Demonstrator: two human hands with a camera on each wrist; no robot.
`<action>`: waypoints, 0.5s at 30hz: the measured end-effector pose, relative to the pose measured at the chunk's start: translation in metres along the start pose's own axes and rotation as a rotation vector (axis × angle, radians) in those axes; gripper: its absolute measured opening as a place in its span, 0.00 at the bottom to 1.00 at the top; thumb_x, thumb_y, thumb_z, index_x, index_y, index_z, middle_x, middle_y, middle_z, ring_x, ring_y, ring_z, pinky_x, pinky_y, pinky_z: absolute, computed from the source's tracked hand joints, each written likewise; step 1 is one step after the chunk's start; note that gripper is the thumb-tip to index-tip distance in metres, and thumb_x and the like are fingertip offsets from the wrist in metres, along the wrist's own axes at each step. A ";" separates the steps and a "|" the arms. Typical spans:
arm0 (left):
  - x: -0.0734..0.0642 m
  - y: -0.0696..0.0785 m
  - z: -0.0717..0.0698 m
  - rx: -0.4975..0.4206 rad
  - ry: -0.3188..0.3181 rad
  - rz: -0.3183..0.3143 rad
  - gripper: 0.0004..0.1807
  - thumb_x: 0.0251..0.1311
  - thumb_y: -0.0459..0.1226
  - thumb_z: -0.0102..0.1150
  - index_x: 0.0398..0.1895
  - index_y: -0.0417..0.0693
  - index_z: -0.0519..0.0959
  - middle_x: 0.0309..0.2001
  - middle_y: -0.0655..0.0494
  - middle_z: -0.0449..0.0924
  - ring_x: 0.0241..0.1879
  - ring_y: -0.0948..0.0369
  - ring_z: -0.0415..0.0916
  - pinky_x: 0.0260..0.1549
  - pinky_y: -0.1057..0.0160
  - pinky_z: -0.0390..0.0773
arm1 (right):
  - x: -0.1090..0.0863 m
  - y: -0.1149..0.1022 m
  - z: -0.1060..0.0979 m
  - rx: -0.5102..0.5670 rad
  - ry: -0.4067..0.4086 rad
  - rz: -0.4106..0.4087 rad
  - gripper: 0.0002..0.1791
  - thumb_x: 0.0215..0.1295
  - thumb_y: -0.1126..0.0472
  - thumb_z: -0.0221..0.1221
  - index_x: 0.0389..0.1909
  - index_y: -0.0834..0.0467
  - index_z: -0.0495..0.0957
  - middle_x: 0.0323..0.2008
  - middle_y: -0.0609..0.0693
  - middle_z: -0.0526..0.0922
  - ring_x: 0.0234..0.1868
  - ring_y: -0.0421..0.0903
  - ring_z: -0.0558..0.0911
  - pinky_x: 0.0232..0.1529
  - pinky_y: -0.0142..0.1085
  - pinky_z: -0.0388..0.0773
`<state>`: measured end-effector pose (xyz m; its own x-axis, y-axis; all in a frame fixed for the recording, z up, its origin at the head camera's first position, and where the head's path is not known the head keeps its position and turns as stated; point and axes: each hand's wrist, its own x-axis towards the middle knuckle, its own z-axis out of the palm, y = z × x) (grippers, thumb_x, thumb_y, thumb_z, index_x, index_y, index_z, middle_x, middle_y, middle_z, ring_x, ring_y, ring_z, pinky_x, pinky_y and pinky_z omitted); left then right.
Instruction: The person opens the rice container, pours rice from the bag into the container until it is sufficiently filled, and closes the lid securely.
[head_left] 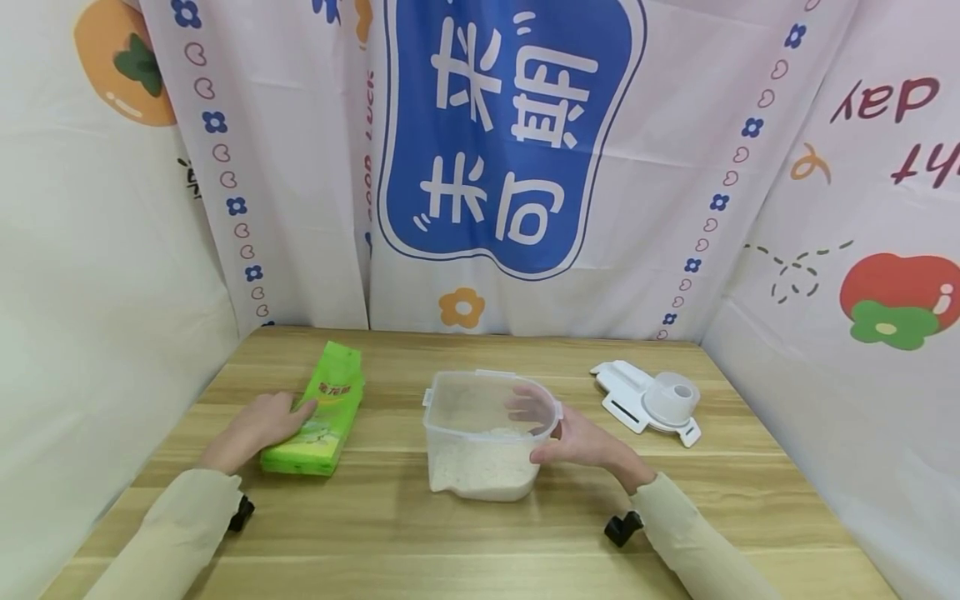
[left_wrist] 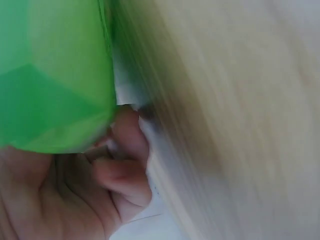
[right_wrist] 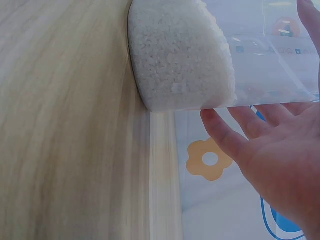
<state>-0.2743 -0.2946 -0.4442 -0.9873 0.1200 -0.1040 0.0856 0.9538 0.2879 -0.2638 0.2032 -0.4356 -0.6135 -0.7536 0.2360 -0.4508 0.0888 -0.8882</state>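
Note:
A bright green bag (head_left: 324, 421) with a printed front lies at the left of the table, its narrow end pointing away from me. My left hand (head_left: 270, 423) holds it at the left side, thumb across the top; in the left wrist view, curled fingers (left_wrist: 122, 177) show below the bag's edge. Near the table's middle stands a clear plastic container (head_left: 483, 408) without its lid, with white rice (right_wrist: 175, 60) in its lower part. My right hand (head_left: 577, 437) is round its right side, thumb at the near side and fingers behind, seen through the plastic.
A white lid (head_left: 630, 396) with a clear cup (head_left: 672, 398) on it lies to the right of the container. Printed cloth (head_left: 315, 208) hangs behind the wooden table (head_left: 420, 550) and along both sides. Black wrist mounts (head_left: 622, 528) stick out from the sleeves.

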 end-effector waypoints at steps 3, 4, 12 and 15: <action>-0.002 -0.003 -0.001 -0.004 -0.009 0.002 0.40 0.74 0.54 0.39 0.63 0.20 0.63 0.59 0.20 0.68 0.57 0.28 0.68 0.53 0.33 0.72 | 0.000 0.000 0.000 -0.001 -0.003 -0.003 0.50 0.57 0.61 0.70 0.75 0.54 0.50 0.70 0.65 0.65 0.68 0.65 0.69 0.63 0.58 0.71; -0.002 -0.003 -0.001 -0.007 -0.011 0.001 0.39 0.74 0.54 0.39 0.64 0.20 0.63 0.59 0.20 0.68 0.57 0.28 0.68 0.53 0.33 0.72 | 0.000 0.000 0.001 0.000 -0.003 -0.003 0.50 0.57 0.62 0.70 0.75 0.54 0.50 0.70 0.65 0.65 0.68 0.66 0.69 0.63 0.58 0.71; -0.002 -0.006 -0.005 -0.007 -0.058 -0.029 0.40 0.73 0.56 0.40 0.66 0.24 0.62 0.56 0.24 0.72 0.45 0.39 0.77 0.42 0.42 0.78 | 0.000 -0.001 0.000 -0.002 -0.009 -0.004 0.49 0.57 0.61 0.69 0.75 0.54 0.50 0.70 0.66 0.64 0.68 0.67 0.68 0.63 0.60 0.70; -0.004 -0.004 -0.011 -0.017 -0.080 -0.050 0.37 0.72 0.56 0.41 0.59 0.26 0.70 0.42 0.33 0.78 0.32 0.52 0.73 0.29 0.53 0.74 | 0.000 -0.002 -0.001 -0.012 -0.015 -0.010 0.49 0.57 0.63 0.69 0.75 0.55 0.50 0.70 0.66 0.64 0.68 0.67 0.68 0.62 0.60 0.71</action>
<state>-0.2719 -0.3015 -0.4345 -0.9764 0.0949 -0.1941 0.0337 0.9543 0.2968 -0.2635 0.2034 -0.4338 -0.5994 -0.7641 0.2385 -0.4641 0.0890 -0.8813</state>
